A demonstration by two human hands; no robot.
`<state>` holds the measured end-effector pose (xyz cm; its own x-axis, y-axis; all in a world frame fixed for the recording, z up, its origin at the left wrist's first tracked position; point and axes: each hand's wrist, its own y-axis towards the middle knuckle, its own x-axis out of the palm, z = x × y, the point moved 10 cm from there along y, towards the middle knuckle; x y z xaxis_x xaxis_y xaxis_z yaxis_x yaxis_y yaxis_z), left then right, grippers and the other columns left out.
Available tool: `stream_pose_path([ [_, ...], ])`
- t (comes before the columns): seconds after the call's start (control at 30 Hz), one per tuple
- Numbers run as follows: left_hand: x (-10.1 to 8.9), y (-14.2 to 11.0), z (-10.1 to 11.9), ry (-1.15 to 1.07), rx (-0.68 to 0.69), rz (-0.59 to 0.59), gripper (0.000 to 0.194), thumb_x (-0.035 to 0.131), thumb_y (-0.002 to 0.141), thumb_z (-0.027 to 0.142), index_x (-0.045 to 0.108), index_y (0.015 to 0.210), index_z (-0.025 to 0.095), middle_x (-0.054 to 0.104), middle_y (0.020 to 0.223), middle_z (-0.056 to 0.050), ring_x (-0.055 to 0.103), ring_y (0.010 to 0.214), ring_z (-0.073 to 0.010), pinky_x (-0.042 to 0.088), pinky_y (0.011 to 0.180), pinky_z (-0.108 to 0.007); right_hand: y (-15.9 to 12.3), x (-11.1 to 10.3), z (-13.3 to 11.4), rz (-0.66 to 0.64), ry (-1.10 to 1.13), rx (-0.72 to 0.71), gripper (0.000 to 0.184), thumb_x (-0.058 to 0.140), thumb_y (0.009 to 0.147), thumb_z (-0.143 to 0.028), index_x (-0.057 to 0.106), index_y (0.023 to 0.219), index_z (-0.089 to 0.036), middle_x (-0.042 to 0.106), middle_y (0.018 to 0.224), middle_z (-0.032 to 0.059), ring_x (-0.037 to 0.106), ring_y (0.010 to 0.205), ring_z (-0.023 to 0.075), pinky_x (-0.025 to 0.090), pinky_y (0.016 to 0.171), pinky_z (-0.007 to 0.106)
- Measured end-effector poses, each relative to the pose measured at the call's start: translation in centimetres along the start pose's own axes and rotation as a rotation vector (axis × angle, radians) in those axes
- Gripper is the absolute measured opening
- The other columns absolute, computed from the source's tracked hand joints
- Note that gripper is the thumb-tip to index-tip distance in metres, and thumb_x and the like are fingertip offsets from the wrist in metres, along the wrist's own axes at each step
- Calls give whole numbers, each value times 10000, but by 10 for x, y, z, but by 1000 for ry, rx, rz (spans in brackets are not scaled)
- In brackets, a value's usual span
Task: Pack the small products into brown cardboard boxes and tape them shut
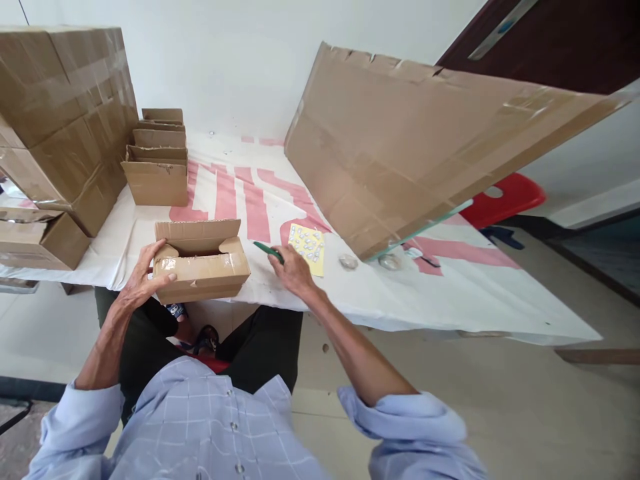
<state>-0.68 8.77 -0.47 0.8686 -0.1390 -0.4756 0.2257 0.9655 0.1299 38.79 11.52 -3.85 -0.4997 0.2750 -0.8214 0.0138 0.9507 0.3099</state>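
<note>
Open carton [203, 288] sits lower left of centre, its near side at or slightly over the table's [410, 310] front edge. Left hand [137, 285] grips its left end, fingers and thumb spread, presumably to steady it. Right hand [293, 272], right of the carton, has fingers closed on a green tool [267, 251], tip angled toward upper left, probably for ready use. A gap separates tool and carton. Yellow sheet [317, 268] and leaning cardboard panel [390, 147] bound movement rightward; grouped cartons [157, 185] bound it at upper left.
</note>
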Motion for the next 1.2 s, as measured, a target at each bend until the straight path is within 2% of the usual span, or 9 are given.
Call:
stream_pose_path([
  [0.07,-1,0,0,16,9,-20,968,812,822,667,443,1658,349,387,1714,-117,375,1601,-452,528,1184,-579,-11,30,12,-27,16,62,332,523,1038,-399,739,1152,-173,723,1086,146,688,969,276,560,853,401],
  [0.13,0,0,1,38,32,-50,1097,859,757,708,403,1682,336,358,1736,-134,352,1613,-469,522,1187,-593,-15,38,9,-9,92,45,370,503,1057,-444,738,1148,-174,711,1084,144,689,1011,280,574,901,423],
  [0.23,0,3,2,86,62,-66,1226,923,676,705,368,1699,318,350,1736,-152,366,1603,-478,527,1181,-594,-10,16,-25,84,256,-112,402,467,1089,-485,739,1192,-207,708,1158,141,676,1126,294,584,970,465],
  [0.37,3,8,2,113,73,-18,1195,929,680,676,393,1677,291,406,1680,-160,415,1572,-458,531,1175,-581,-2,-20,-95,118,287,-411,347,515,1095,-408,757,1279,-242,702,1280,130,627,1243,311,527,1124,528],
  [0.43,7,9,4,102,78,-8,1181,929,682,667,402,1666,281,418,1668,-159,427,1563,-447,532,1176,-571,2,-22,-122,57,246,-494,329,551,1079,-354,768,1292,-229,700,1286,136,614,1248,317,520,1132,527],
  [0.53,10,8,6,91,69,-2,1165,932,688,651,409,1657,271,427,1663,-161,449,1547,-439,539,1167,-561,7,-11,-143,-69,211,-543,276,576,1066,-291,800,1216,-233,721,1210,124,634,1157,296,543,1071,507],
  [0.63,10,7,6,82,66,7,1170,934,677,667,418,1653,279,427,1664,-160,450,1544,-446,553,1146,-557,9,-6,-146,-95,249,-555,248,574,1075,-261,821,1100,-247,746,1087,91,661,1041,255,557,1013,470],
  [0.93,11,7,2,82,78,5,1190,929,676,696,405,1665,290,404,1675,-162,435,1549,-454,569,1107,-530,9,-11,-135,41,360,-475,166,691,1000,-264,848,946,-276,789,978,60,721,985,258,598,940,457],
  [1.2,13,7,0,41,76,2,1213,938,659,695,402,1663,276,394,1673,-176,430,1555,-457,559,1130,-551,3,-15,-144,111,309,-535,298,598,1061,-293,783,831,-258,787,919,74,710,915,256,589,888,448],
])
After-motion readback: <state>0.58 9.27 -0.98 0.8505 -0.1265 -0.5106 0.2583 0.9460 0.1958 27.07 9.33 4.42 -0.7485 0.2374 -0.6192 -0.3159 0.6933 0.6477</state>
